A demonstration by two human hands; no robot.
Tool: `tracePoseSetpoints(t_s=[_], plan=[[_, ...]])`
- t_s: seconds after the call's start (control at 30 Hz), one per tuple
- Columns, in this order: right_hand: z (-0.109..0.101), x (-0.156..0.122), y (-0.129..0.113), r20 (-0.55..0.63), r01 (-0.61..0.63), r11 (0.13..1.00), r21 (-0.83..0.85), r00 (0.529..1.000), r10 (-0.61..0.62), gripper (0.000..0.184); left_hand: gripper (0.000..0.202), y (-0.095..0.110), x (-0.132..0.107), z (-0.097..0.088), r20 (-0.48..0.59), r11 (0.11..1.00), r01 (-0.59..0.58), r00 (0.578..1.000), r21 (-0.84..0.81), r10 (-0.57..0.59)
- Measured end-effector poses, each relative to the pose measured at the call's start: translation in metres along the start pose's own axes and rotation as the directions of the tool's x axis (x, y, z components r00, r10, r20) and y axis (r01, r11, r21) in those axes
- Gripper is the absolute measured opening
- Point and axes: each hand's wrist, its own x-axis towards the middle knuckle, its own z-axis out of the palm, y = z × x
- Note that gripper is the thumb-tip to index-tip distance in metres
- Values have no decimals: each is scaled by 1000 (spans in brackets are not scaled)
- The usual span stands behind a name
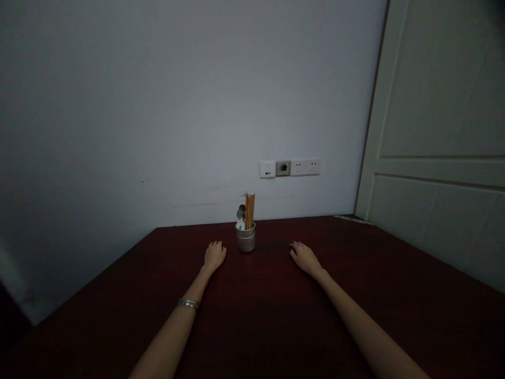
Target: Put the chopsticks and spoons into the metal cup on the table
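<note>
A grey utensil holder (246, 242) stands upright on the dark red table, between my two hands and a little behind them. Several wooden chopsticks (250, 211) rise from it, beside metal spoons (241, 211) and a white spoon (240, 225). My left hand (215, 256) rests palm down on the tabletop, just left of the holder and apart from it. Farther off to the right lies my right hand (305, 258), also palm down, its fingers slightly bent. Both hands are open and hold nothing.
The dark red table (260, 316) reaches back to a pale wall (197, 105) with a row of sockets (305, 167). A panelled door (437, 105) borders the right side. A thin flat strip (352, 219) lies at the back right edge.
</note>
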Motion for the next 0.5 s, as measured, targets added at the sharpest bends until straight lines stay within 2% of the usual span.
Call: tracePoseSetpoints(t_s=[0.5], plan=[[-1,-1,0,14,28,999,-39,1000,-27,41,33,1,-3,-1,-1,998,-12,1000,-57,12]])
